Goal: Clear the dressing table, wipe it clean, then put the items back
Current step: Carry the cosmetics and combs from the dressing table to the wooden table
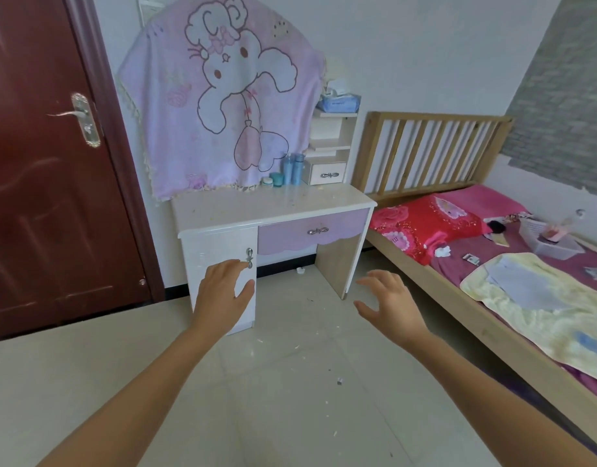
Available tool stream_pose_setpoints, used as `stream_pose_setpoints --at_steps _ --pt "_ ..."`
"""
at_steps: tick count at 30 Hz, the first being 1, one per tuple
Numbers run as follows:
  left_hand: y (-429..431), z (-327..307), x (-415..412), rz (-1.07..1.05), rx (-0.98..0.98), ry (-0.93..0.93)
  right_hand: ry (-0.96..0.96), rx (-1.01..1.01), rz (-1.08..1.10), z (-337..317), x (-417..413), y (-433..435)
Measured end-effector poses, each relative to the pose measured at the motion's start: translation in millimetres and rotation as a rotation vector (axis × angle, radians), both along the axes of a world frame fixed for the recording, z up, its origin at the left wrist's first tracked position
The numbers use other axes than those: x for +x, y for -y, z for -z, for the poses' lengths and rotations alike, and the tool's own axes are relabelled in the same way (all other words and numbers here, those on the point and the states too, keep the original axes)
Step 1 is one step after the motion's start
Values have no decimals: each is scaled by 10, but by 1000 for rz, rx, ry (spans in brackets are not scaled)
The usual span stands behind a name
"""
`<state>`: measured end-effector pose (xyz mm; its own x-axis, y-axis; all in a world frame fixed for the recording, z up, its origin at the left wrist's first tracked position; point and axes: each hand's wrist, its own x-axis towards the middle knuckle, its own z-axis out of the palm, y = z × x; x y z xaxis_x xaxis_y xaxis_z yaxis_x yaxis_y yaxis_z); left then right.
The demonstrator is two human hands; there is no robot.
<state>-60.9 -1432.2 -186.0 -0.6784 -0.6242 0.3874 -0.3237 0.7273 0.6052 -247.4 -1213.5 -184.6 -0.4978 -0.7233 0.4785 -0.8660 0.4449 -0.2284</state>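
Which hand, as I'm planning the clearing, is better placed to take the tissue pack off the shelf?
Right, probably: both are empty, but the right hand sits on the side of the tissue pack; the left hand is before the cabinet door.

A dark red door (37,163) stands at left; a wooden bed (458,301) with a red pillow (425,224) fills the right.

Counts: 1 dressing table (223,210), centre frame. At its back right: 2 blue bottles (288,169) (299,166), 2 jars – teal jar (277,179), white jar (267,182). 1 shelf unit (330,136) with 1 tissue pack (339,103) on top. 3 bow handles (249,258) (318,231) (329,175). 1 cartoon cloth (223,96) upper centre, 1 door (37,197) frame left, 1 bed (452,294) frame right, carrying 1 red pillow (425,224), 1 white basket (556,252), 1 yellow towel (543,305). 2 hands: left hand (223,291), right hand (391,301).
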Motion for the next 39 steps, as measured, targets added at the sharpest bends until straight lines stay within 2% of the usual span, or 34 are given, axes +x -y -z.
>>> stream_pose_setpoints --at_steps 4,9,18,32,39 --pt "56 -79 -624 -53 -12 -31 20 -78 -32 -84 -728 130" --pt "37 -153 -1353 -112 31 -40 30 -83 -117 -87 -1462 221" --pt "-67 178 -2082 -158 146 63 161 -24 -237 271 -2189 601" --pt "1372 170 -3224 -205 148 -15 222 29 -246 90 -3308 1913" --pt "2261 110 -3847 -188 133 -15 221 43 -164 101 -3951 2714"
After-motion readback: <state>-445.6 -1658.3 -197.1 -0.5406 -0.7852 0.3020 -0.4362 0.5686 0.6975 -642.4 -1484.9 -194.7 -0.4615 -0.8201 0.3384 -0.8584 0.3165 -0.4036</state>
